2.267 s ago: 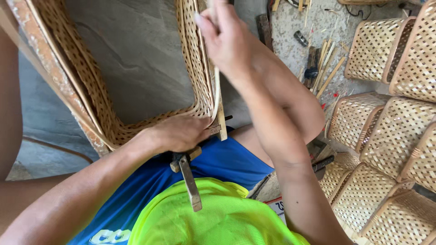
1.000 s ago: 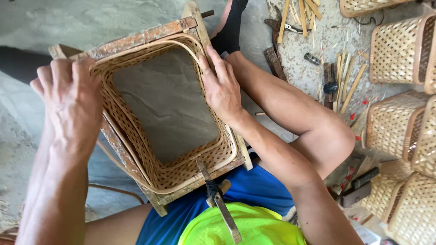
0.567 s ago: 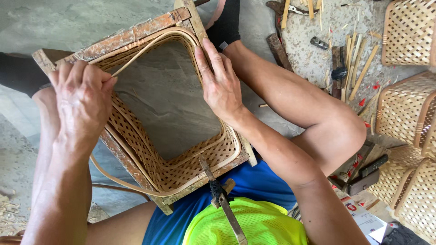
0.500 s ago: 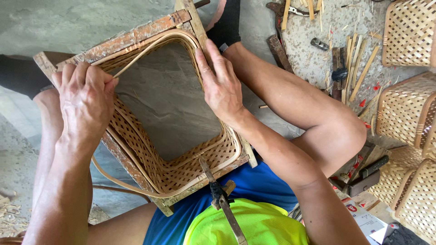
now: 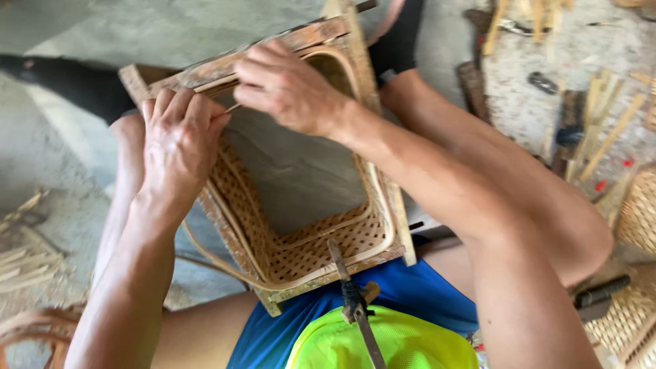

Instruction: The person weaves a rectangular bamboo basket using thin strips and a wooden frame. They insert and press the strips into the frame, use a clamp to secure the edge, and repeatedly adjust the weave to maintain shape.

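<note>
A seated person's hands work a woven cane basket [image 5: 301, 232] held in a wooden frame [image 5: 400, 225] across the lap: left hand [image 5: 179, 140] presses the rim, right hand [image 5: 290, 89] pinches a thin cane strip [image 5: 231, 108], apparently binding it; feeding it onward needs a steady pull.

bamboo strips [image 5: 608, 130] on floor, right | woven basket [image 5: 639, 212] right edge | metal clamp [image 5: 355, 301] bottom centre
</note>
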Action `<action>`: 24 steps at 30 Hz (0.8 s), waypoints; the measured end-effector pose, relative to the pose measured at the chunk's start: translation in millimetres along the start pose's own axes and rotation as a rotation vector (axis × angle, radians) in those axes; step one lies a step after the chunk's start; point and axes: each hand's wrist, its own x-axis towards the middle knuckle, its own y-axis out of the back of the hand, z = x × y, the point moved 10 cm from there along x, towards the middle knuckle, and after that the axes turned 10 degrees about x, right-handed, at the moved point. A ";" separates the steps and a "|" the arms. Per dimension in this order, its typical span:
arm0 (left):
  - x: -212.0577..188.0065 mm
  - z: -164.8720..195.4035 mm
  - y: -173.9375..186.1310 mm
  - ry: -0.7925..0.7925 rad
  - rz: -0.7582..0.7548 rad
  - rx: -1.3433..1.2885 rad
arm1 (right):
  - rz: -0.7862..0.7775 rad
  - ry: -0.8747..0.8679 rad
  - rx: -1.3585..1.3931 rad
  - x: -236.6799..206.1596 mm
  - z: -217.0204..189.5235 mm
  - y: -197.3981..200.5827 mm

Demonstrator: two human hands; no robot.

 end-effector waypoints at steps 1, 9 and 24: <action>-4.5 -4.7 11.1 0.035 -0.036 -0.068 | -0.010 -0.010 -0.008 -2.3 3.1 -4.4; -128.2 -36.9 -4.8 0.528 -0.324 -0.037 | 0.065 -0.083 0.126 -16.5 7.2 -0.7; -97.8 -1.8 -63.9 0.687 -0.320 -0.367 | 0.170 -0.090 0.012 -15.6 6.2 2.4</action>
